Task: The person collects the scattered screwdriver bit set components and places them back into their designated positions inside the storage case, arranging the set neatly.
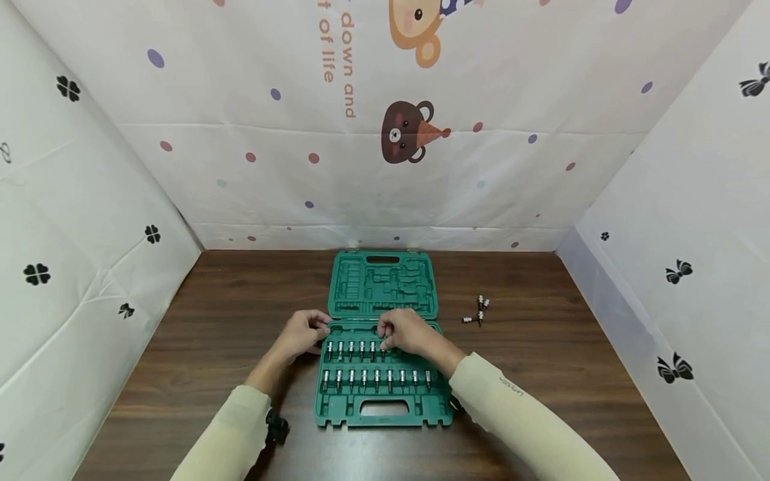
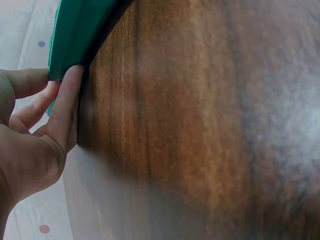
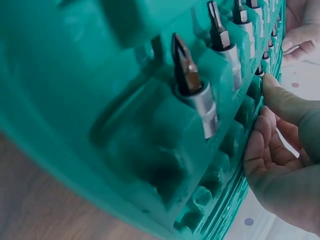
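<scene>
Starting at the left, the person's left hand (image 1: 307,334) rests against the left edge of the open green moulded-plastic tool case (image 1: 343,407), which sits in the middle of the dark wood-grain table (image 1: 210,347). The left wrist view shows the fingertips (image 2: 70,82) pressed flat on the case's rim rather than wrapped around it — a steadying touch, not a grip.

Moving right, the case's lower tray holds two rows of small steel bit sockets with dark driver tips (image 1: 377,379), each standing in its own slot. The right hand (image 1: 406,332) hovers over the upper row with fingers bunched and curled down at one of the bit sockets (image 1: 383,349); it looks like a pinch on that piece, though the head view is too small to be sure the fingertips actually close on it. In the right wrist view the fingers (image 3: 280,100) lie along the tray edge beside the row.

Handling-wise, these bits look like hard, smooth, chromed metal — small but dense, rigid, not fragile, and probably slippery. The knurled or stepped socket body seems the sensible place to pinch, pulling straight up since the slots likely grip snugly. The case itself looks light and stiff, so it could shift unless held.

Further right, a few loose bit sockets (image 1: 479,310) lie on the table, well apart from the case.
</scene>
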`<state>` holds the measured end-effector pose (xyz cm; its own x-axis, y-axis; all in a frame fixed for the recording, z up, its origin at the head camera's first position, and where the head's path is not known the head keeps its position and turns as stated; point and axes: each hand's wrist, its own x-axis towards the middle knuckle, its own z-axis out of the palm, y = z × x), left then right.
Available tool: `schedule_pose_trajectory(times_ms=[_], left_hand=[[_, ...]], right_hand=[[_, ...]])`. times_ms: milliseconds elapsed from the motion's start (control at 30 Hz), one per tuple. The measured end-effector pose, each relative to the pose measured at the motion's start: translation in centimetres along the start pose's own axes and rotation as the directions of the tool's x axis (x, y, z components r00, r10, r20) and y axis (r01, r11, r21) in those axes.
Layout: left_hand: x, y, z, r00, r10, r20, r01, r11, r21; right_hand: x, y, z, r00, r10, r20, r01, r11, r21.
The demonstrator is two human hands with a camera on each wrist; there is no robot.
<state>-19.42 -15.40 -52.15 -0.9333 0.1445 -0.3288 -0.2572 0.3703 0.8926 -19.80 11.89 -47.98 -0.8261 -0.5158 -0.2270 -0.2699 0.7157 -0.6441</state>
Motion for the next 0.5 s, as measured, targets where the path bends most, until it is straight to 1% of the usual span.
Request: schedule_pose_trajectory(times_ms=[167, 333, 500], left_hand=[[-0.13, -0.02, 0.05, 1.0, 0.002, 0.001, -0.002, 1.0, 0.001], [-0.08, -0.03, 0.04, 1.0, -0.005, 0.008, 0.005, 1.0, -0.003], [-0.07, 0.04, 0.07, 1.0, -0.003, 0.007, 0.003, 1.0, -0.008]], right_hand=[[0.1, 0.13, 0.11, 1.0, 0.006, 0.006, -0.006, 1.0, 0.004], [0.26, 0.02, 0.33, 1.0, 0.009, 0.007, -0.009, 1.0, -0.03], [0.28, 0.03, 0.35, 1.0, -0.01, -0.006, 0.01, 0.999, -0.036]])
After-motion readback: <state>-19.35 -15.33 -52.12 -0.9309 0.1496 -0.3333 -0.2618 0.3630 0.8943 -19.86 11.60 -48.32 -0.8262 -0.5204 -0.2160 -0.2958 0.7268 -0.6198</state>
